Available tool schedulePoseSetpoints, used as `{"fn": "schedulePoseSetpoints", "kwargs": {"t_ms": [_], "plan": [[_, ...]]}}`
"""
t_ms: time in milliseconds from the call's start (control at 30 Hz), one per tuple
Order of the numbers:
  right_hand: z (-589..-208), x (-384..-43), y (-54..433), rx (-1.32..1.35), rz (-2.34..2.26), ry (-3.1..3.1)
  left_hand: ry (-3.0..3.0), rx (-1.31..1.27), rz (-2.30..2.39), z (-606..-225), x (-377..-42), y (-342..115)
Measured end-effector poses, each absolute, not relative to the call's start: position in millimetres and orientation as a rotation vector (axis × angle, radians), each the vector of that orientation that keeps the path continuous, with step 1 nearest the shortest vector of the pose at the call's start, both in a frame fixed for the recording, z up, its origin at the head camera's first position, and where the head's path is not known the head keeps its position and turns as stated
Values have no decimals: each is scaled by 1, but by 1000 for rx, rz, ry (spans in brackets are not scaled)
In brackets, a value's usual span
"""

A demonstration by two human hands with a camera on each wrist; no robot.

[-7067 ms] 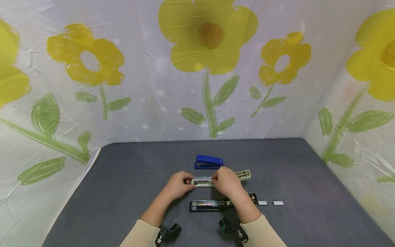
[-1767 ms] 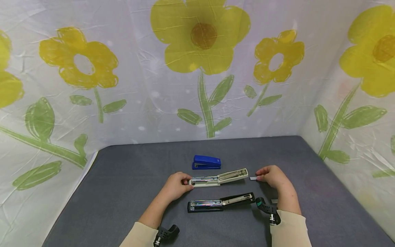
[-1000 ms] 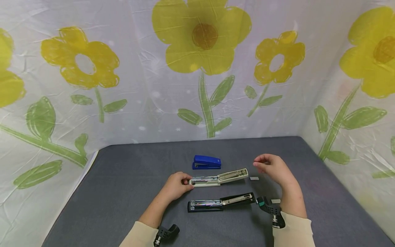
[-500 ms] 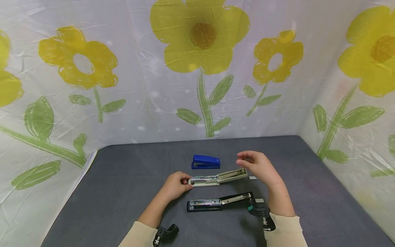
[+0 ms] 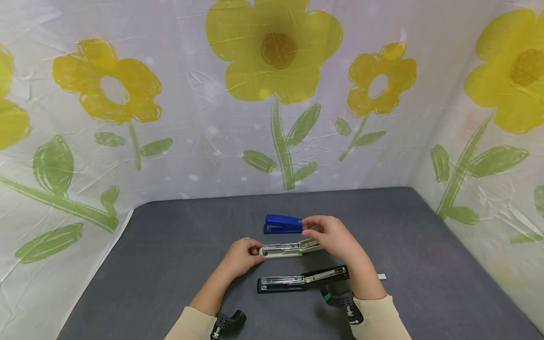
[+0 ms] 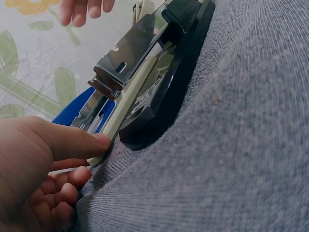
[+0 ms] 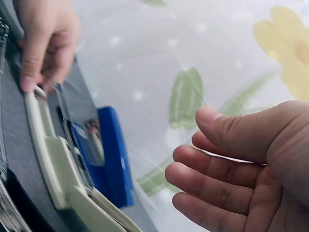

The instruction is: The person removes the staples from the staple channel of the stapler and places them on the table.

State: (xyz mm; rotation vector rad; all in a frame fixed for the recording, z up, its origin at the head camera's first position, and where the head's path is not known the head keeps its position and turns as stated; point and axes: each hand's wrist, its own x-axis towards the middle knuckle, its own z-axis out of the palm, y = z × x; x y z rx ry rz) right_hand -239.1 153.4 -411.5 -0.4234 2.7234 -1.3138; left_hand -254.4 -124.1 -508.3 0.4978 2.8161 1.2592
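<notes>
Stapler of cream plastic (image 5: 282,251), hinged open, lies on the grey cloth (image 5: 195,222), base end pinched by my left hand (image 5: 241,257), grip unchanged. My right hand (image 5: 333,235), fingers loosely bent, nothing held, has shifted left since half a second ago; now just off the right end of the blue plastic stapler (image 5: 282,224). Long black stapler (image 5: 282,284), also hinged open, lies nearer me, unmoved.

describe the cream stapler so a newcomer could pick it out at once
On the gray table, look between the blue stapler and the black stapler. The cream stapler lies there opened out, one end held by the person's left hand. Its pale casing sets it apart from those two darker neighbours.
</notes>
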Motion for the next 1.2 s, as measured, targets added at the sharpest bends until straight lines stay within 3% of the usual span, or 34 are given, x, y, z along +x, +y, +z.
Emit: {"fn": "schedulePoseSetpoints", "kwargs": {"t_ms": [667, 1200], "plan": [[-441, -236, 101, -780, -929, 2751, 2819, 487, 1265, -507, -254, -123], [-457, -232, 80, -701, -758, 2873, 2825, 481, 1253, -508, -255, -123]]}}
